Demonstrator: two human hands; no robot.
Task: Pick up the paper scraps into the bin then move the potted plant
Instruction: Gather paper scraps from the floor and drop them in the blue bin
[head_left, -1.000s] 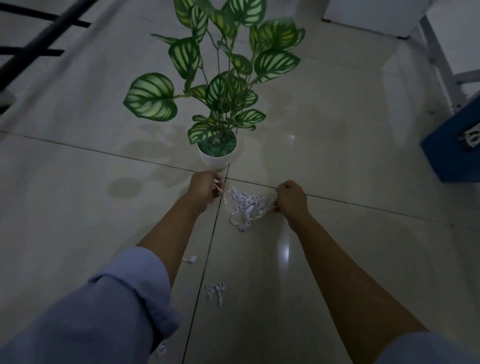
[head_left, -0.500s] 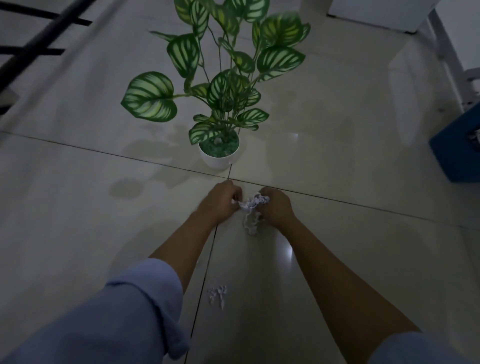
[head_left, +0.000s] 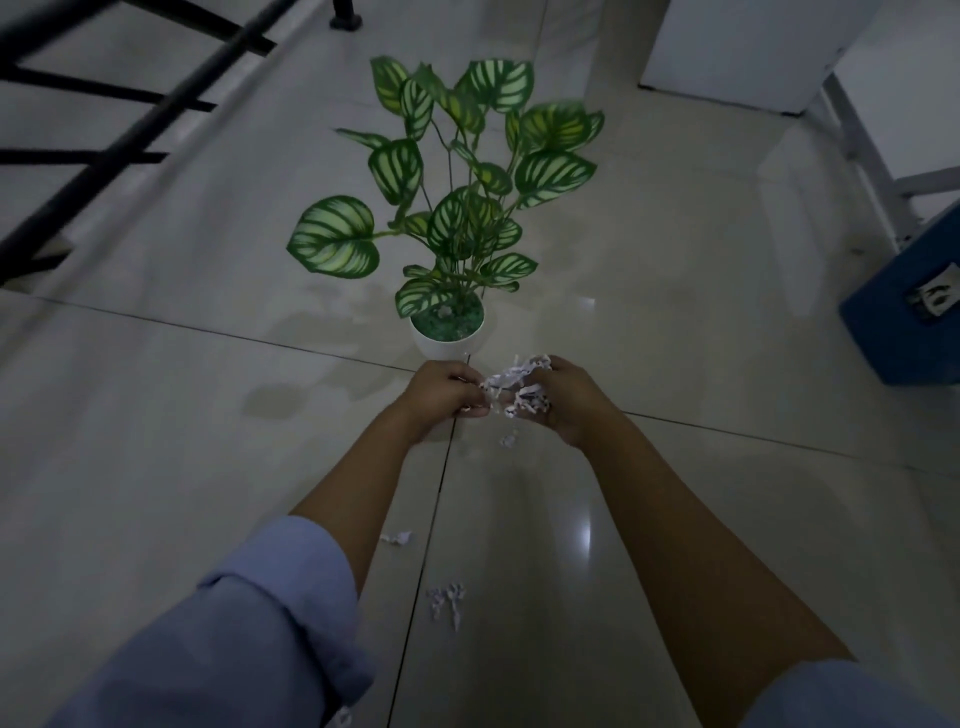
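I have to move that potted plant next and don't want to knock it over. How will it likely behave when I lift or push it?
The potted plant probably tips easily: its leafy stems spread high and wide over a small white pot. Gripping the pot rather than the thin, likely floppy stems seems safer. Pushed, it may slide on the glossy tiled floor.

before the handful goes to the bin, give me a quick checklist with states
1. White shredded paper bundle held between left hand and right hand: ok.
2. Nothing dropping: not ok, a small scrap sits just below the bundle.
3. Floor cleared: not ok, loose scraps and remain.
4. Blue bin in view at right: ok.
5. White-potted green plant upright: ok.
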